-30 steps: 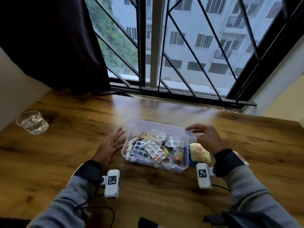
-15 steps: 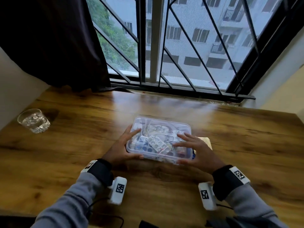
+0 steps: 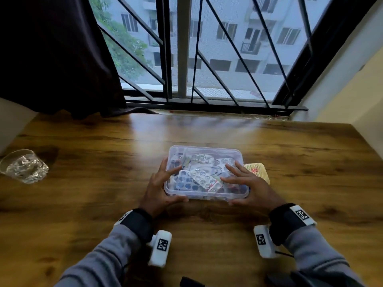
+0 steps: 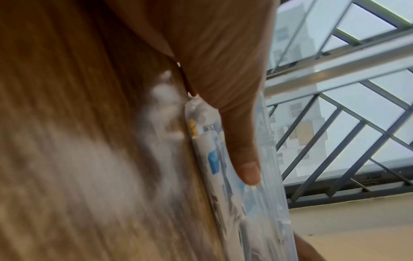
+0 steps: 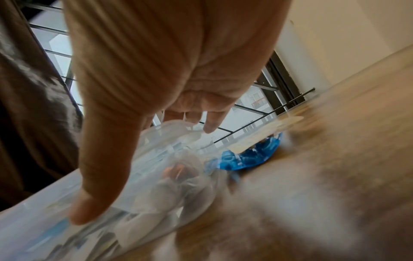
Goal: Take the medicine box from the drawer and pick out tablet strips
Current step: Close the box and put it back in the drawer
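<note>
1. Two hands frame the medicine box (image 3: pixel 204 172), a clear lidded plastic tub on the wooden table (image 3: pixel 103 204) in front of the barred window (image 3: pixel 207 48); both forearms reach forward in grey sleeves (image 3: pixel 107 257) with dark wrist straps.
2. The left hand (image 3: pixel 159 189) lies at the box's left end, fingers straight across the lid's left part, thumb stretched along the near wall; the left wrist view shows that thumb (image 4: pixel 243 155) flat against the clear side.
3. The right hand (image 3: pixel 248 187) mirrors it at the right end: fingers spread and laid flat on the lid, thumb along the near right corner. Neither hand curls round the box; both press it with extended fingers.
4. Tablet strips (image 3: pixel 203 178) show through the lid, jumbled together; single labels cannot be read.
5. A yellowish packet (image 3: pixel 258 169) lies on the table just beside the box's right end, partly hidden by the right hand.
6. A glass (image 3: pixel 23 166) stands far left, cut by the frame edge.
7. Both wrist views are blurred.
</note>
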{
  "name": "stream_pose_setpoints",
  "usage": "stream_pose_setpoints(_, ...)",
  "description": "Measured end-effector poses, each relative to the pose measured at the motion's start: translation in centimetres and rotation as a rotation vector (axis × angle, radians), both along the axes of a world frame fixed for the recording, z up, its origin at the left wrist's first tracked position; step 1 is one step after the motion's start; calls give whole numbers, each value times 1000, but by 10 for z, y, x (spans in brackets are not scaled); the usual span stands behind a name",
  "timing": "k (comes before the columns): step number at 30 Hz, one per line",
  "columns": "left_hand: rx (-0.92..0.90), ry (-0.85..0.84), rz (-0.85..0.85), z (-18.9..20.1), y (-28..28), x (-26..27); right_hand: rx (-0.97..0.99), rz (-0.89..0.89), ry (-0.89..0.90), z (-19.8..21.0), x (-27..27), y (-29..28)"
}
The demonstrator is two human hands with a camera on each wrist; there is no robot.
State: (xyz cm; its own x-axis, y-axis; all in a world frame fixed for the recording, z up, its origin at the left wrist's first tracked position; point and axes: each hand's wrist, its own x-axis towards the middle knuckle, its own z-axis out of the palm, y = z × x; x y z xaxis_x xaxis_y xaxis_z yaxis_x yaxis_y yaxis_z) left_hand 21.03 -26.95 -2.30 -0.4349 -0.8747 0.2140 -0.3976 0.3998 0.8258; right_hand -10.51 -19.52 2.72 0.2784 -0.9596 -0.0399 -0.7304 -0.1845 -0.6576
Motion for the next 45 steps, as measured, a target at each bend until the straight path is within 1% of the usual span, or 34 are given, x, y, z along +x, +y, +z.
stream_pose_setpoints(4,-10,39,-2,1,3,-1,-43,-20,0,-4,3,1)
stream_pose_setpoints(8,7,54,4,-6,0,-1,-55,-25,68,-6,4,1)
stream_pose_setpoints(13,-9,65,-9,-9,-2,-1,-43,-73,17,-7,8,4)
stream_pose_setpoints(18,-35,96,-10,-5,0,-1,-100,-141,2,-12,20,11)
stream_pose_setpoints(21,27,195,-7,-7,-1,-1,-138,-210,-21,-16,29,15)
stream_pose_setpoints(23,68,224,28,-12,-3,-1,-162,-252,-40,-19,35,17)
stream_pose_setpoints(26,87,214,41,-17,-3,-2,-178,-304,-68,-22,40,20)
stream_pose_setpoints(30,140,234,27,-17,-2,0,-121,-354,-104,-14,47,24)
stream_pose_setpoints(33,184,261,19,-13,1,0,-96,-413,-214,-14,51,25)
stream_pose_setpoints(35,217,264,31,-12,4,0,-113,-433,-249,-17,51,24)
stream_pose_setpoints(37,255,262,55,-11,8,1,-127,-434,-231,-21,50,24)
stream_pose_setpoints(40,260,286,54,-7,18,2,-133,-406,-208,-21,51,27)
stream_pose_setpoints(45,261,318,139,3,44,-1,-136,-333,-203,-21,49,38)
